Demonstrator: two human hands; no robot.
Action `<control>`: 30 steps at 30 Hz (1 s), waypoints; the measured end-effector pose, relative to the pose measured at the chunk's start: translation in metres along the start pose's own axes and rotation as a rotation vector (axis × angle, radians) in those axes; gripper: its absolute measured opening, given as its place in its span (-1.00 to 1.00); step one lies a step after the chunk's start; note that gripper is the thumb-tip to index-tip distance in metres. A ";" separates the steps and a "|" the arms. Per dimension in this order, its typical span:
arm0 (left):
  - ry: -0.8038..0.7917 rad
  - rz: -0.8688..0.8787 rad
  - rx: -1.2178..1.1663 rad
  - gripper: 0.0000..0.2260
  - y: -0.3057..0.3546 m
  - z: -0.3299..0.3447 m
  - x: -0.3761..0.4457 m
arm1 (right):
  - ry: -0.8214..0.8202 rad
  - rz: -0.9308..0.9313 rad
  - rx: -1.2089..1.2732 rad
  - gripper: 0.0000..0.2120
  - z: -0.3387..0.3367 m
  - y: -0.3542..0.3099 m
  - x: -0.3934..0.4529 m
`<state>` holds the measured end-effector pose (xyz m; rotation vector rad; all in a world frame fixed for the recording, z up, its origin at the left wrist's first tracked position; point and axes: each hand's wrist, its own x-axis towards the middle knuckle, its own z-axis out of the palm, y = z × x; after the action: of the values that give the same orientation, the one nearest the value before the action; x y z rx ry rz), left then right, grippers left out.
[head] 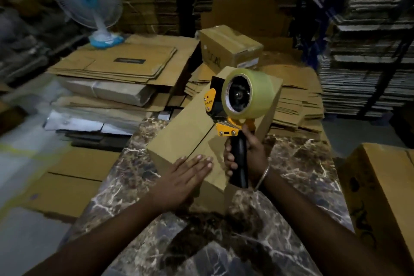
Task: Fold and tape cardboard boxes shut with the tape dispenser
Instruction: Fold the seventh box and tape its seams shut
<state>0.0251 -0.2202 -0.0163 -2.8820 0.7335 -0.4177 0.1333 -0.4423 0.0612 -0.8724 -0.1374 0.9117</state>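
The marble table (pixel 302 163) fills the near view, and both forearms reach across it. A closed box (pixel 190 130) lies slantwise on it, flaps meeting in a seam along the top. The left hand (pixel 186 177) lies flat on the box's near end, fingers straight and spread. The right hand (pixel 248 154) has its fingers wrapped round the black handle of the dispenser (pixel 235 105), held above the box with its tape roll (pixel 253 94) uppermost. Flattened cartons (pixel 116 63) and a fan (pixel 89 4) stand beyond.
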 end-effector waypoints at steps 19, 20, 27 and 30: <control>0.834 -1.341 -1.189 -0.17 0.124 0.000 0.073 | -0.032 0.044 0.010 -0.36 0.003 0.010 0.020; 0.840 -1.388 -1.191 -0.15 0.122 -0.001 0.077 | -0.012 0.044 0.007 -0.36 0.004 0.010 0.019; 0.729 -1.596 -1.154 -0.25 0.131 -0.003 0.087 | 0.052 0.096 -0.095 -0.36 0.010 0.008 0.019; 0.669 -1.585 -1.142 -0.30 0.128 -0.005 0.084 | 0.066 0.154 -0.113 -0.37 0.014 0.008 0.018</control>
<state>0.0370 -0.3726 -0.0178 -3.4627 -2.2576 -1.4341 0.1335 -0.4185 0.0605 -1.0279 -0.0655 1.0249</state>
